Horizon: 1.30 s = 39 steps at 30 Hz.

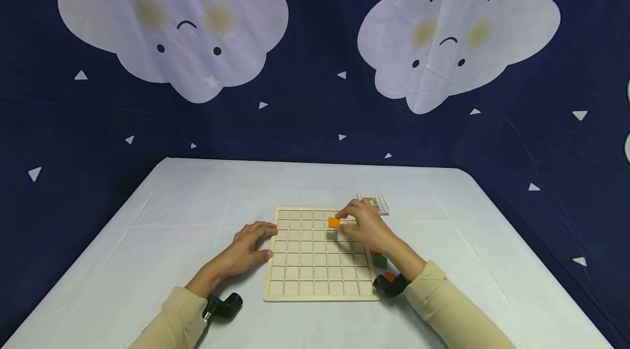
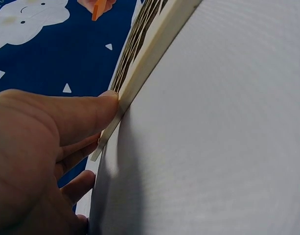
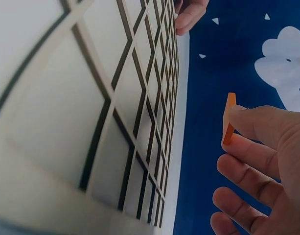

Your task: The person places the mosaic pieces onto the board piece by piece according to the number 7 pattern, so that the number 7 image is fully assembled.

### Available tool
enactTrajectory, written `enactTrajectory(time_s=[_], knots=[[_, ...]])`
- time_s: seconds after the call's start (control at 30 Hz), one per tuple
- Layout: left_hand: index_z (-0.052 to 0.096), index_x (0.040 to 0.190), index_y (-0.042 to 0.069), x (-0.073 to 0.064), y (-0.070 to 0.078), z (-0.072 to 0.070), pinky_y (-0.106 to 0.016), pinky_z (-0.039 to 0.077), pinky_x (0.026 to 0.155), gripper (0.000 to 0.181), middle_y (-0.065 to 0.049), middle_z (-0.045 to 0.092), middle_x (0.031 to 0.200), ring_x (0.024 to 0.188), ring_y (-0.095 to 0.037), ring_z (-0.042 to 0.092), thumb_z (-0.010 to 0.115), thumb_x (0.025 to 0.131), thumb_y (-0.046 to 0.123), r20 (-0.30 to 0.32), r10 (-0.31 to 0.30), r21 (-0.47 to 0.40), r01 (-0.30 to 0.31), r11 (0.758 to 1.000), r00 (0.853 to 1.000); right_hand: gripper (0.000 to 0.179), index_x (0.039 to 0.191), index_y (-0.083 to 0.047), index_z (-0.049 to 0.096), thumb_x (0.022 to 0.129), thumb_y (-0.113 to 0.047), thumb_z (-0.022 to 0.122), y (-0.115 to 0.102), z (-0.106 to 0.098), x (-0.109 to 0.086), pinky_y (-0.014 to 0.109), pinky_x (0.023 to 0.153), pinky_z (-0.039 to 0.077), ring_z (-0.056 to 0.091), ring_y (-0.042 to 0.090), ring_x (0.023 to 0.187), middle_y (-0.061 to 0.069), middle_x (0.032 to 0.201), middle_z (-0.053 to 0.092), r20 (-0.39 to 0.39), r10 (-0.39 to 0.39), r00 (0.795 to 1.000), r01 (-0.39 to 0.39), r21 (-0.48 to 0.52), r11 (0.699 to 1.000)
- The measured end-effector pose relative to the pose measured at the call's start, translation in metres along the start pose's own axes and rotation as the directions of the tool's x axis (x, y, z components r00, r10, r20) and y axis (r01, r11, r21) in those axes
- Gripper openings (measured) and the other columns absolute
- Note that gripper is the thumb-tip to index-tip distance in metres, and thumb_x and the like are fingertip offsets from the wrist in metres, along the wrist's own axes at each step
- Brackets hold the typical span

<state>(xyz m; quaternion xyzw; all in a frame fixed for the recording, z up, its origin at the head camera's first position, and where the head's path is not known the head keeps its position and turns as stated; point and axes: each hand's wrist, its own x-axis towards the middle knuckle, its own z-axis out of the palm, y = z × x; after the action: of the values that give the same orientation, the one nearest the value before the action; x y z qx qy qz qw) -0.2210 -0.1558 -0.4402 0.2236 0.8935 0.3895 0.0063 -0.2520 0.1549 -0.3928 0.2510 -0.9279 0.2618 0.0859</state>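
Note:
A wooden grid board (image 1: 300,298) with raised square cells lies on the table. My right hand (image 1: 366,226) pinches an orange square tile (image 1: 333,222) between thumb and fingertips, above the board's far right part. In the right wrist view the orange tile (image 3: 229,119) is seen nearly edge-on, apart from the grid, and the other fingers are spread. My left hand (image 1: 248,248) rests at the board's left edge. Its thumb (image 2: 91,115) lies straight against the wooden rim (image 2: 145,63) in the left wrist view, with the other fingers partly hidden behind it.
A small printed grid card (image 1: 383,204) lies beyond the board's far right corner, partly behind my right hand. By the board's right edge are a green tile (image 1: 380,261) and an orange-red tile (image 1: 389,276), partly covered by the right arm. A dark cloth with clouds (image 1: 315,119) hangs behind the white table (image 1: 123,261).

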Motion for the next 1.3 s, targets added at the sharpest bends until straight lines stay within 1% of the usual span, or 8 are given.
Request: enactTrajectory(time_s=[0.07, 0.17, 0.33, 0.57, 0.73, 0.93, 1.17, 1.3], knots=[[0.057, 0.123, 0.005, 0.0, 0.0, 0.0, -0.062, 0.011, 0.109, 0.042, -0.012, 0.048, 0.138, 0.136, -0.041, 0.031, 0.067, 0.083, 0.01, 0.0, -0.002, 0.002, 0.002, 1.0, 1.0, 0.019, 0.1, -0.015, 0.07, 0.082, -0.019, 0.07, -0.002, 0.001, 0.002, 0.035, 0.08, 0.035, 0.044, 0.015, 0.091, -0.002, 0.1, 0.062, 0.011, 0.003, 1.0, -0.003, 0.003, 1.0], [0.057, 0.123, 0.006, 0.0, 0.0, 0.0, -0.062, 0.012, 0.109, 0.041, -0.012, 0.048, 0.138, 0.136, -0.04, 0.031, 0.067, 0.083, 0.011, -0.001, -0.005, 0.008, 0.005, 1.0, 1.0, 0.02, 0.101, -0.014, 0.07, 0.082, -0.019, 0.07, -0.005, 0.003, 0.005, 0.033, 0.078, 0.034, 0.041, 0.015, 0.087, -0.002, 0.1, 0.061, 0.022, -0.01, 1.0, 0.01, 0.005, 1.0], [0.057, 0.123, 0.006, 0.001, 0.001, 0.0, -0.062, 0.012, 0.109, 0.041, -0.011, 0.048, 0.139, 0.137, -0.04, 0.03, 0.067, 0.083, 0.011, 0.0, -0.012, 0.004, 0.012, 1.0, 1.0, 0.021, 0.102, -0.013, 0.07, 0.082, -0.018, 0.07, -0.008, 0.006, 0.01, 0.033, 0.079, 0.034, 0.04, 0.014, 0.085, -0.001, 0.099, 0.061, 0.033, -0.022, 0.999, 0.022, -0.005, 1.0], [0.058, 0.123, 0.008, 0.002, 0.001, 0.0, -0.061, 0.015, 0.108, 0.041, -0.01, 0.048, 0.139, 0.133, -0.038, 0.034, 0.068, 0.083, 0.011, -0.003, -0.016, 0.009, 0.016, 1.0, 1.0, 0.021, 0.102, -0.014, 0.071, 0.082, -0.019, 0.07, -0.013, 0.011, 0.016, 0.032, 0.079, 0.035, 0.042, 0.015, 0.088, -0.001, 0.1, 0.061, 0.036, -0.017, 0.999, 0.017, -0.014, 1.0], [0.058, 0.123, 0.008, 0.002, 0.0, 0.0, -0.061, 0.013, 0.109, 0.041, -0.01, 0.048, 0.139, 0.136, -0.039, 0.031, 0.067, 0.083, 0.011, -0.001, -0.024, -0.002, 0.024, 1.0, 1.0, 0.02, 0.103, -0.014, 0.07, 0.083, -0.019, 0.069, -0.014, 0.015, 0.02, 0.033, 0.081, 0.035, 0.043, 0.015, 0.089, -0.002, 0.099, 0.061, 0.05, -0.017, 0.999, 0.017, -0.002, 1.0], [0.058, 0.122, 0.008, 0.001, 0.0, 0.001, -0.061, 0.011, 0.11, 0.04, -0.009, 0.048, 0.139, 0.136, -0.039, 0.031, 0.067, 0.083, 0.011, 0.001, -0.025, -0.006, 0.025, 1.0, 1.0, 0.021, 0.103, -0.014, 0.071, 0.083, -0.021, 0.069, -0.015, 0.02, 0.024, 0.034, 0.082, 0.036, 0.045, 0.016, 0.089, -0.001, 0.099, 0.061, 0.058, -0.029, 0.998, 0.03, -0.019, 0.999], [0.058, 0.122, 0.008, 0.001, 0.0, 0.001, -0.06, 0.013, 0.109, 0.041, -0.009, 0.048, 0.139, 0.135, -0.037, 0.032, 0.068, 0.083, 0.011, 0.0, -0.025, 0.0, 0.025, 1.0, 1.0, 0.022, 0.105, -0.014, 0.07, 0.084, -0.02, 0.068, -0.018, 0.023, 0.028, 0.038, 0.087, 0.037, 0.045, 0.018, 0.095, -0.001, 0.102, 0.061, 0.082, 0.006, 0.997, -0.006, -0.004, 1.0], [0.057, 0.123, 0.008, 0.001, -0.001, 0.001, -0.059, 0.013, 0.11, 0.041, -0.008, 0.048, 0.139, 0.135, -0.037, 0.032, 0.068, 0.083, 0.011, -0.001, -0.029, 0.0, 0.029, 1.0, 1.0, 0.022, 0.105, -0.014, 0.07, 0.084, -0.021, 0.069, -0.019, 0.025, 0.03, 0.039, 0.088, 0.037, 0.046, 0.019, 0.096, -0.001, 0.101, 0.061, 0.08, 0.004, 0.997, -0.004, 0.0, 1.0]])
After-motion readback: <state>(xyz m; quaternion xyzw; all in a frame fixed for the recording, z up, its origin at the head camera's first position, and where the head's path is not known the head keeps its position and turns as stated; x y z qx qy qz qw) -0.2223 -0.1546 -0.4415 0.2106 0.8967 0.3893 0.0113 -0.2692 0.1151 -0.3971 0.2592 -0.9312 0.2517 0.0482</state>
